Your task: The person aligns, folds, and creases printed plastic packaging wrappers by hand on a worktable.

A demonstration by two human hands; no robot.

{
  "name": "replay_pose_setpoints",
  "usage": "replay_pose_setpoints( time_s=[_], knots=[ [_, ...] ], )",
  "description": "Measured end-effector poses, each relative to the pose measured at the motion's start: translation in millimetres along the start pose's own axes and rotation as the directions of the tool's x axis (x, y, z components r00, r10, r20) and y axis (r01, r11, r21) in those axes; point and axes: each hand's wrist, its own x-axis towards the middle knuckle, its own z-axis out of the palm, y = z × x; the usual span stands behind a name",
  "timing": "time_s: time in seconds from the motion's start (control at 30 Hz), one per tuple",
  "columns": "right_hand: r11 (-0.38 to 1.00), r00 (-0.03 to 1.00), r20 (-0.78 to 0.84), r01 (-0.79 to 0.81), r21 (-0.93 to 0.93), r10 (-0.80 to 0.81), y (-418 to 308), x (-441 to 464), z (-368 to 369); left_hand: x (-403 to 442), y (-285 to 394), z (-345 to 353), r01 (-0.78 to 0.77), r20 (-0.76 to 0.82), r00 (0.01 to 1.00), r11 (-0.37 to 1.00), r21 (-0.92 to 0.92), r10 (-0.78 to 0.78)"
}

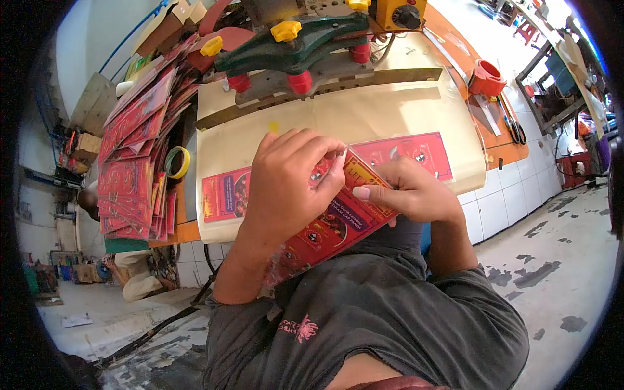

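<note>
A red printed plastic pouch (318, 234) with yellow lettering and a food picture is held tilted in front of my body. My right hand (413, 192) grips its upper right side, thumb flat on the printed face and fingers behind. At the pouch's top edge, my left hand (296, 172) is closed in a pinch, thumb against the bent fingers. Beneath both hands, more red printed packaging (422, 155) lies on the cream-coloured press bed (390, 114). My left hand hides part of it, so I cannot tell whether it is one piece or two.
A dark green press head (299, 42) with yellow knobs stands over a long metal bar (221, 117). Piled red pouches (127, 188) and a yellow tape roll (178, 162) are at left. At right are a red tape dispenser (486, 78) and scissors (513, 123).
</note>
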Motion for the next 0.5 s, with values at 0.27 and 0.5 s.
replay_pose_setpoints(
  time_s=[0.27,0.5],
  knots=[
    [0.999,1.0,0.006,0.015,-0.034,-0.015,-0.8,1.8,-0.6,0.4,-2.0,0.2,-0.001,0.001,1.0,1.0,0.031,0.001],
    [0.996,0.999,0.017,0.031,-0.083,-0.03,-1.4,3.9,-0.1,0.9,1.6,4.2,-0.004,0.004,1.0,0.996,0.087,0.003]
  ],
)
